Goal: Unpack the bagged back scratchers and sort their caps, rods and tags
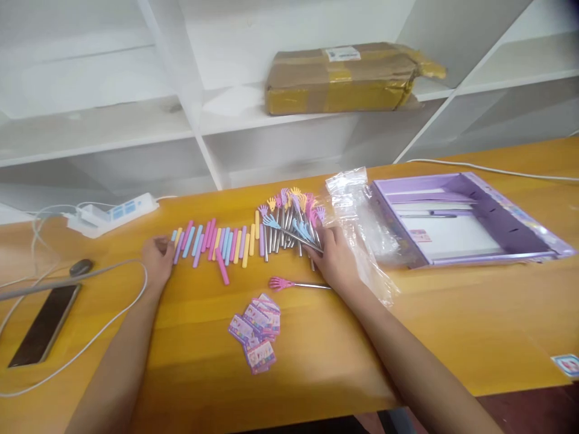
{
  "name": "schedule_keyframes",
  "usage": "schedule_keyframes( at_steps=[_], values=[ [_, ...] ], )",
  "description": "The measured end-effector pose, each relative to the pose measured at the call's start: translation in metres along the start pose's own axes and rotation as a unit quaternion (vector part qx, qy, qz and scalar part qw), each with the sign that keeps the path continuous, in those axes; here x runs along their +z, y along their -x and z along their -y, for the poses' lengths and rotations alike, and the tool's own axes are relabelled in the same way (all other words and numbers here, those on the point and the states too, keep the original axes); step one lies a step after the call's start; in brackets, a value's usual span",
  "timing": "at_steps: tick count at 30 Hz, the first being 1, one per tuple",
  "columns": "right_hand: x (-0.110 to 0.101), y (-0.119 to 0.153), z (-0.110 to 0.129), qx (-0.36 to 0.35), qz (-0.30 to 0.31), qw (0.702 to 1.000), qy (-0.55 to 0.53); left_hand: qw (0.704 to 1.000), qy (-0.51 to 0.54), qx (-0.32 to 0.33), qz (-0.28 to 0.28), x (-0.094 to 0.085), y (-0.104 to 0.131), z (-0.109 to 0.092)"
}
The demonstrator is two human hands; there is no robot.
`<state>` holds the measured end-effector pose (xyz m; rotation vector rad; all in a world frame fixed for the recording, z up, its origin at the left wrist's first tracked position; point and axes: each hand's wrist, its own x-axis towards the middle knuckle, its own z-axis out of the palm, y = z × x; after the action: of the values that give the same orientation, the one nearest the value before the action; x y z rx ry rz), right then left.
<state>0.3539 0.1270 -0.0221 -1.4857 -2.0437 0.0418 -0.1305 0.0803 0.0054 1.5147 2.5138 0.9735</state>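
My left hand [157,260] is at the left end of a row of pink, blue, purple and yellow tubes [226,246]. Its fingers are curled; what they hold, if anything, is hidden. My right hand [335,259] is closed on the metal rod of a back scratcher [289,232] with a blue hand-shaped head pointing left. Under and behind it lies a pile of similar back scratchers [283,220] with colourful heads. A pink back scratcher [283,283] lies apart, nearer me. Closer still is a loose stack of small printed cards [256,331].
Clear plastic bags [362,223] lie right of the pile, beside a purple box tray [395,241] holding a pen. At left are a power strip [115,214], a phone [45,325], a mouse [81,267] and cables. A taped carton [339,81] sits on the shelf behind.
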Motion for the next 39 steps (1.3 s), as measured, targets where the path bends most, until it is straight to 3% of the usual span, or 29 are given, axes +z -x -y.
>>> schedule_keyframes(
  at_steps=[6, 13, 18, 23, 26, 29, 31, 35, 36, 39],
  values=[
    [0.001, -0.002, 0.001, -0.085, -0.022, 0.996, 0.017, 1.0, 0.003, -0.012, 0.004, 0.004, 0.001, 0.0],
    [0.003, -0.006, 0.002, -0.087, -0.013, 0.99, 0.11, 1.0, -0.026, 0.012, -0.003, 0.004, -0.001, -0.001],
    [-0.001, -0.01, 0.003, -0.032, -0.022, 0.994, 0.102, 1.0, -0.017, 0.005, -0.014, 0.006, -0.002, 0.001],
    [0.0, -0.008, 0.003, 0.058, -0.05, 0.997, 0.014, 0.999, 0.008, 0.002, -0.038, 0.005, -0.004, 0.003],
    [-0.001, -0.006, 0.007, 0.101, -0.097, 0.987, -0.076, 0.997, 0.035, 0.013, -0.067, -0.003, 0.0, -0.005],
    [-0.011, -0.005, 0.025, 0.112, -0.161, 0.944, -0.266, 0.992, 0.071, 0.065, -0.084, -0.007, 0.022, -0.03],
    [-0.021, -0.003, 0.045, 0.124, -0.157, 0.896, -0.396, 0.986, 0.098, 0.126, -0.054, -0.004, 0.051, -0.053],
    [-0.028, 0.008, 0.091, 0.141, -0.059, 0.836, -0.526, 0.952, 0.148, 0.247, 0.099, 0.017, 0.122, -0.094],
    [-0.025, 0.013, 0.099, 0.143, -0.042, 0.822, -0.55, 0.936, 0.174, 0.269, 0.149, 0.021, 0.136, -0.1],
    [-0.011, 0.027, 0.111, 0.162, 0.057, 0.745, -0.644, 0.903, 0.211, 0.308, 0.212, 0.027, 0.157, -0.102]
  ],
)
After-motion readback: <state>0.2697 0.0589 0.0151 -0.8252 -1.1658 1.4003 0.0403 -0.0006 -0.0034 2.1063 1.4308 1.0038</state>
